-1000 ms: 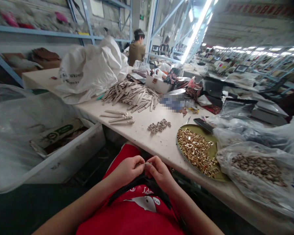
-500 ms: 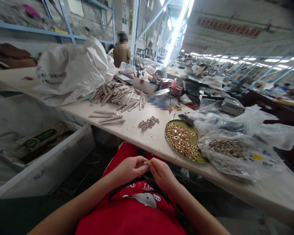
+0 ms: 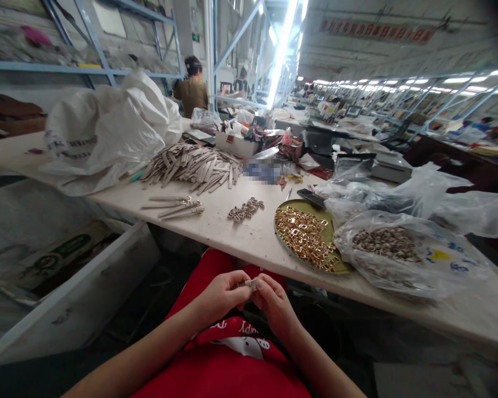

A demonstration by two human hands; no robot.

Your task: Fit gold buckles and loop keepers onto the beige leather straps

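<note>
My left hand and my right hand meet in front of my lap, below the table edge. Pinched between their fingertips is the end of a pale beige strap; the rest of it is hidden by my fingers. Across the table lie several beige straps with gold buckles. To their right sits a small heap of beige loops. Gold buckles fill much of a round olive tray on the right. Farther back is a large pile of loose straps.
A clear plastic bag with many small loops stands right of the tray. A dark phone-like object lies behind the tray. At the left are a big white sack and a bin below table height. A person is far back.
More of the strap end shows between my fingertips, and my right fingers have shifted around it. The camera view has turned slightly, so the table contents appear farther left.
</note>
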